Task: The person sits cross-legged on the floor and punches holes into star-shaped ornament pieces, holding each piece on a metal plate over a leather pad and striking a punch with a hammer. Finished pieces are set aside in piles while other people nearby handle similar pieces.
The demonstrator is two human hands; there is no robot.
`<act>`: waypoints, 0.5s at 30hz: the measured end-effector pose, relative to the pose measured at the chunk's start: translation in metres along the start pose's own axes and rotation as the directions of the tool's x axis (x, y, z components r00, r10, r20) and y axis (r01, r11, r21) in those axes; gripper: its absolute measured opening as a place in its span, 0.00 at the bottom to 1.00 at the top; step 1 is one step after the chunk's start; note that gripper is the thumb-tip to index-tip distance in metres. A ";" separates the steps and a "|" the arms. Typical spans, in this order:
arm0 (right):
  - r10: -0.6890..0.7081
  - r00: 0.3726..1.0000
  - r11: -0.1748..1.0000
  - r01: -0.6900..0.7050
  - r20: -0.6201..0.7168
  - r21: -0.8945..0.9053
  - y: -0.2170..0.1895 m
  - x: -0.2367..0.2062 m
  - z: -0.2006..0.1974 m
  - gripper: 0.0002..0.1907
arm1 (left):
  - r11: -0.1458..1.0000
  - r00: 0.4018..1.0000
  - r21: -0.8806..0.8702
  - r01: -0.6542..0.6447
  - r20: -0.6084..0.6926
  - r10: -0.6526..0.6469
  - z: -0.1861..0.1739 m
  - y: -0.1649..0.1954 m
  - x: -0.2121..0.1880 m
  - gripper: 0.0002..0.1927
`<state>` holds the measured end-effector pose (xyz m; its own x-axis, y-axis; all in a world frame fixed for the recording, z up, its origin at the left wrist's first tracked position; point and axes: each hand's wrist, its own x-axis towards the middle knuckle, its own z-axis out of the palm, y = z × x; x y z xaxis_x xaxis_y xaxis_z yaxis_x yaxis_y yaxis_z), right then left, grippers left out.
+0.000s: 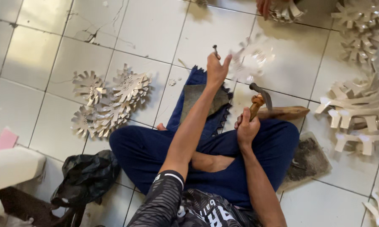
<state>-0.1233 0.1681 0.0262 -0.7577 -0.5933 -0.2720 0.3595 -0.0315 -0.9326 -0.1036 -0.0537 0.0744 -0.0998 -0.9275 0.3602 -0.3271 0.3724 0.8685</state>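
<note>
I sit cross-legged on a tiled floor. My left hand [216, 69] is raised and pinches a thin dark metal punch [215, 49], its tip up. Just to its right a shiny flower-shaped metal cutout [251, 58] shows blurred above the floor; whether my hand touches it I cannot tell. My right hand [246, 128] grips the wooden handle of a hammer [258, 98], head up, above my right knee. A dark pad [198, 98] lies on blue cloth in front of my legs.
A pile of similar metal cutouts [109, 101] lies at the left, more [361, 105] at the right. Another person's hand [265, 6] holds a cutout at the top edge. A black bag [86, 176] sits lower left, a wooden block [284, 112] by my knee.
</note>
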 end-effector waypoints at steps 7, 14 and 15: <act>-0.037 0.961 0.873 0.164 0.273 -0.460 -0.004 -0.009 0.015 0.22 | 0.986 0.936 0.126 -0.106 0.348 0.056 -0.112 -0.068 -0.054 0.14; 0.095 0.648 0.305 0.703 0.755 -0.642 -0.018 -0.061 0.019 0.21 | 0.886 0.955 0.452 0.106 0.202 -0.217 -0.349 -0.153 -0.065 0.16; 0.097 0.631 0.280 0.725 0.770 -0.629 -0.018 -0.070 0.019 0.20 | 0.843 0.953 0.519 0.143 0.158 -0.259 -0.378 -0.158 -0.061 0.15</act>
<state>-0.0659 0.1952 0.0666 -0.0233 -0.9965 -0.0797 -0.7914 0.0671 -0.6076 0.3098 -0.0435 0.0442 -0.1584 -0.9853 0.0646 -0.7779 0.1648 0.6064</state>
